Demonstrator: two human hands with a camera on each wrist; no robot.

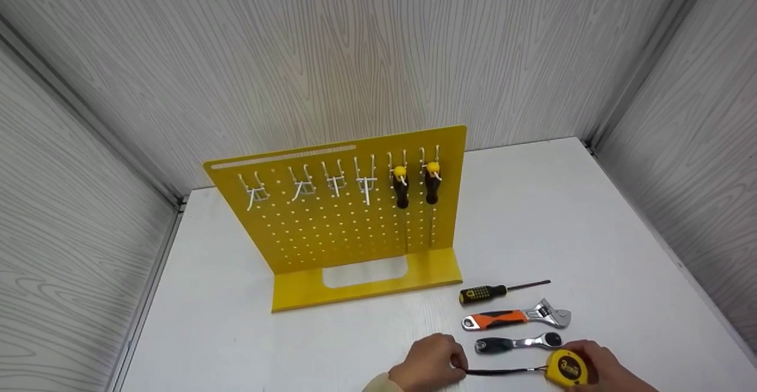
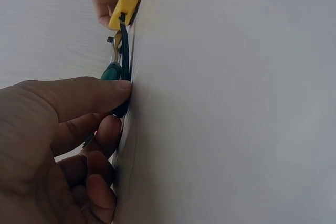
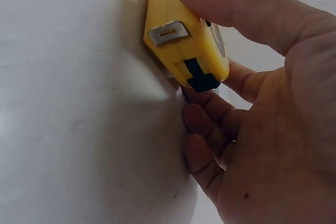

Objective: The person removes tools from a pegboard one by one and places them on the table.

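A yellow tape measure point(image 1: 566, 368) lies at the front right of the table, gripped by my right hand point(image 1: 606, 368) between thumb and fingers. From its left end a black wrist strap point(image 1: 502, 372) stretches out toward my left hand point(image 1: 430, 362), which pinches the loose end between thumb and forefinger. In the left wrist view the strap point(image 2: 125, 51) runs straight from the thumb to the tape measure point(image 2: 127, 4). The right wrist view shows the metal end hook point(image 3: 168, 32) of the tape, with my thumb on the case.
Behind the strap lie a ratchet wrench point(image 1: 519, 342), an orange-handled adjustable wrench point(image 1: 516, 317) and a screwdriver point(image 1: 502, 291). A yellow pegboard point(image 1: 337, 226) stands farther back, with several white hooks point(image 1: 366, 185) and two hanging screwdrivers point(image 1: 401, 191). Grey panels surround the white table point(image 1: 532, 220).
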